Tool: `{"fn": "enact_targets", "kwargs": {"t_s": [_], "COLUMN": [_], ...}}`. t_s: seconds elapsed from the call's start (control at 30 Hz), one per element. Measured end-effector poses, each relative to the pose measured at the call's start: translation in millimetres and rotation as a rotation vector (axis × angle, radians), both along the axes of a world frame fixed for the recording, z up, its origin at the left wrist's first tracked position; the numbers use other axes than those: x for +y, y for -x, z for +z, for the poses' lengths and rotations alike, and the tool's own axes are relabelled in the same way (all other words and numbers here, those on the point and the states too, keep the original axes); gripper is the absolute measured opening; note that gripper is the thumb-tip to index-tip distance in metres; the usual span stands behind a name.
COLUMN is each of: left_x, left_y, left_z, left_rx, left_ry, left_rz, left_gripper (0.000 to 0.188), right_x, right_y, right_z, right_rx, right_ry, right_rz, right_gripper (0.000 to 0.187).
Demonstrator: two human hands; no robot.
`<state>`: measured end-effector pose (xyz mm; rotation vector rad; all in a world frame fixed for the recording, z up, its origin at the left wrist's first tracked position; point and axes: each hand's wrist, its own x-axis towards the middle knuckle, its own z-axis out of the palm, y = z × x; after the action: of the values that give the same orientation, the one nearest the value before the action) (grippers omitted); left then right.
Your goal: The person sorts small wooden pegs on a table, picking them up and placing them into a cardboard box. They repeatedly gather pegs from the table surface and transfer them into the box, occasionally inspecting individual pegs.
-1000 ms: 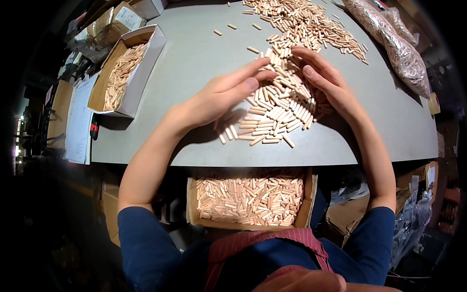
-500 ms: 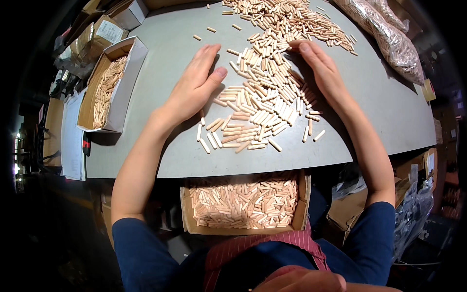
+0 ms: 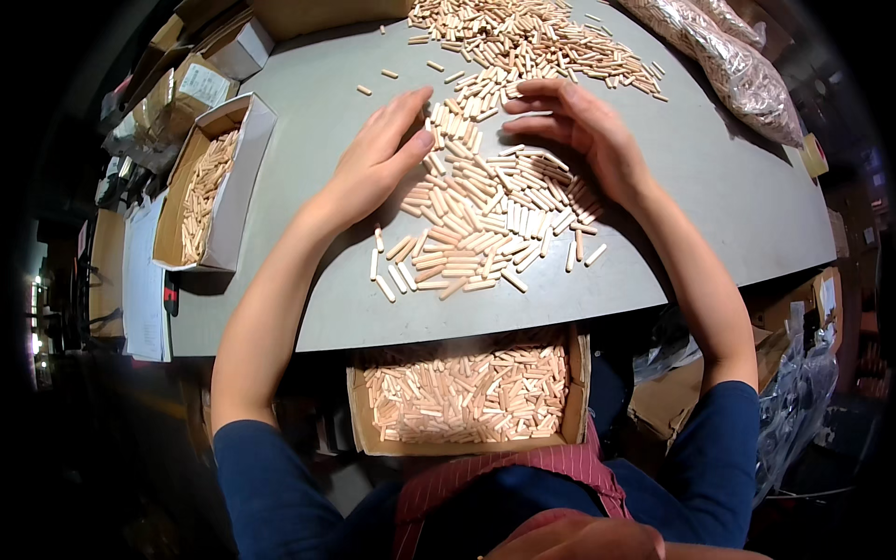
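Observation:
Many short wooden dowels (image 3: 467, 219) lie spread over the grey tabletop (image 3: 317, 103), in a band that joins a larger dowel pile (image 3: 532, 37) at the far side. My left hand (image 3: 383, 154) rests along the band's left edge, fingers stretched out and the thumb apart, holding nothing. On the right side, my right hand (image 3: 583, 131) is curved over the band's edge with its fingers apart and nothing gripped. Below the table's near edge, in front of my body, sits a cardboard box (image 3: 577, 392) filled with dowels.
A white carton (image 3: 245, 177) of dowels stands on the left. Clear plastic bags (image 3: 747, 84) full of dowels lie at the far right beside a tape roll (image 3: 814, 155). Papers (image 3: 145, 280) hang at the left edge. A few stray dowels (image 3: 364, 90) lie far left.
My right hand has swept left, its fingers spreading, and pushed dowels toward the left hand, leaving a gap in the band. My left hand has barely moved. The view has shifted slightly.

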<state>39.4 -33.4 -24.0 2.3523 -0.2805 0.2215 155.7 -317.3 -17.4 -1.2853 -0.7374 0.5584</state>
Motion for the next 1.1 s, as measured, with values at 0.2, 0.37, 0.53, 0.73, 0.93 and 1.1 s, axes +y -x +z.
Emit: {"fn": "enact_targets", "kwargs": {"t_s": [0.2, 0.37, 0.53, 0.73, 0.93, 1.1], "left_x": [-3, -8, -6, -7, -11, -7], "left_y": [5, 8, 10, 22, 19, 20], "left_z": [0, 2, 4, 12, 9, 9], "left_rx": [-0.103, -0.097, -0.13, 0.048, -0.003, 0.053], "left_ry": [-0.364, -0.314, -0.233, 0.2, 0.456, 0.424], "left_rz": [-0.211, -0.243, -0.255, -0.17, -0.096, -0.096], "left_gripper": [0.058, 0.055, 0.044, 0.032, 0.036, 0.035], "right_x": [-17, -14, -9, -9, -11, -6], "right_y": [-31, -25, -12, -18, -23, -15], "right_z": [-4, -8, -3, -11, -11, -9], "right_rx": [0.063, -0.128, -0.673, -0.571, -0.596, -0.779], "right_ry": [0.019, 0.072, 0.225, 0.248, 0.312, 0.324], "right_rz": [-0.166, -0.123, 0.052, 0.005, -0.075, 0.101], "right_gripper": [0.054, 0.029, 0.022, 0.02, 0.026, 0.034]}}
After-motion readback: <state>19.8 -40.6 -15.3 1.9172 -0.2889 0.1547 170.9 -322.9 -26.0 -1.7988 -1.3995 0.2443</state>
